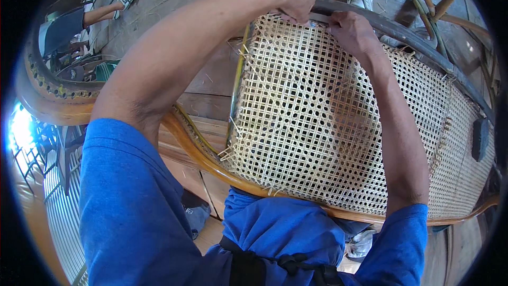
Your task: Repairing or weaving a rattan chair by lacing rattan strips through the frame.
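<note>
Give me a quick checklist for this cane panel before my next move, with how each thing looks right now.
1. Left hand at the panel's far edge: ok.
2. Right hand at the same edge, to the right of the left hand: ok.
3. Strand secure in the fingers: cannot tell; the fingertips are mostly hidden.
4. Near edge of the woven cane panel meeting the brown curved rail: ok, it runs along it.
5. Strand ends trimmed at the near left corner: not ok, several stick out.
6. Panel free of loose objects: not ok, a dark block appears to lie toward its right end.
</note>
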Available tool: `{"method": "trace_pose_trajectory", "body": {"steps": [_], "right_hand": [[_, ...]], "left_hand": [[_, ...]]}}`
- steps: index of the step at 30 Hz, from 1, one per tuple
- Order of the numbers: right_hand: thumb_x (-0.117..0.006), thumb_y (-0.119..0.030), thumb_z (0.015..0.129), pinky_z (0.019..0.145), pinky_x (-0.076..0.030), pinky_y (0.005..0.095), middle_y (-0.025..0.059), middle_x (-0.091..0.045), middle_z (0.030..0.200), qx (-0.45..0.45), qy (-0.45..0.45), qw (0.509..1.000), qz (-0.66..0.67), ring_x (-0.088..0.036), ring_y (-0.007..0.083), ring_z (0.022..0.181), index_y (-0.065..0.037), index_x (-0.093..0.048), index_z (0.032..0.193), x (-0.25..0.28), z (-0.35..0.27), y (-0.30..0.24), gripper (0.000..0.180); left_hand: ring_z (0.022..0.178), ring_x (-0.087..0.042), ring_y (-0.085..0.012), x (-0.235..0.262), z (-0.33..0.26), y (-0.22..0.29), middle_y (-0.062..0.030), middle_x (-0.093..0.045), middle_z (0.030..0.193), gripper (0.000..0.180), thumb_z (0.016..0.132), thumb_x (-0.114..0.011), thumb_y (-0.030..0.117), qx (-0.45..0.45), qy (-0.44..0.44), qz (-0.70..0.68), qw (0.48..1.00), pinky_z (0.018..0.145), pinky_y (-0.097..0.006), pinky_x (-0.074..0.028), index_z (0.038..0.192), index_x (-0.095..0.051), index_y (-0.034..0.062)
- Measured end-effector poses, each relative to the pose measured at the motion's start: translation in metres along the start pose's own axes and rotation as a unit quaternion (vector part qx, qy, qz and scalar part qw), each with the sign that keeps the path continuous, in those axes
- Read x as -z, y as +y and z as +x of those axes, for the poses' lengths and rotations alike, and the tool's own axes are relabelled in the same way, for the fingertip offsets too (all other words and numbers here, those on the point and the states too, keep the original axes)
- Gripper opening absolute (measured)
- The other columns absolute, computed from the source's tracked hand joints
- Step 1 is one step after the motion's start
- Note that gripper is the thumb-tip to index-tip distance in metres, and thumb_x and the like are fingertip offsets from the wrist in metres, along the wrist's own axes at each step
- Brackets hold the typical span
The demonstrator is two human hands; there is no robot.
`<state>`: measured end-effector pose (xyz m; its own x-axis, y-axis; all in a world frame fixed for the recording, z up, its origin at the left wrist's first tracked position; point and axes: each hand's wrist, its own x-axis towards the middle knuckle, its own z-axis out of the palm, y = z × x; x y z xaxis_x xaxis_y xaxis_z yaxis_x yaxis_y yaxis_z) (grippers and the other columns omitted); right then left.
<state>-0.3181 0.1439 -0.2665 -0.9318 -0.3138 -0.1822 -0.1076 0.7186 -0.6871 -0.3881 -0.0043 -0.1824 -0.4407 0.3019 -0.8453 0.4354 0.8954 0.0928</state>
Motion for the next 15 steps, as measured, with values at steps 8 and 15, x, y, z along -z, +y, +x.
{"method": "trace_pose_trajectory", "body": {"steps": [8,15], "right_hand": [[-0.058,-0.017,0.079,0.067,-0.048,0.0343,0.0148,-0.064,0.078,0.023,-0.05,0.998,0.039,-0.062,0.0222,0.069,-0.003,-0.064,0.094,0.012,-0.001,0.004,0.021],[-0.055,-0.019,0.08,0.068,-0.048,0.0362,0.0178,-0.063,0.077,-0.03,-0.074,0.997,-0.022,-0.063,0.0273,0.071,-0.004,-0.064,0.091,0.014,0.003,-0.01,0.021]], "left_hand": [[0.058,-0.058,-0.03,-0.023,0.003,-0.023,-0.0135,-0.058,0.06,0.037,0.081,-0.059,0.035,-0.129,0.132,0.063,0.981,0.058,-0.042,-0.047,0.07,-0.059,-0.0001],[0.085,-0.062,-0.0331,-0.044,-0.008,-0.024,-0.0165,-0.065,0.084,0.039,0.085,-0.05,0.042,-0.081,0.19,0.061,0.976,0.076,-0.045,-0.047,0.09,-0.064,0.0063]]}}
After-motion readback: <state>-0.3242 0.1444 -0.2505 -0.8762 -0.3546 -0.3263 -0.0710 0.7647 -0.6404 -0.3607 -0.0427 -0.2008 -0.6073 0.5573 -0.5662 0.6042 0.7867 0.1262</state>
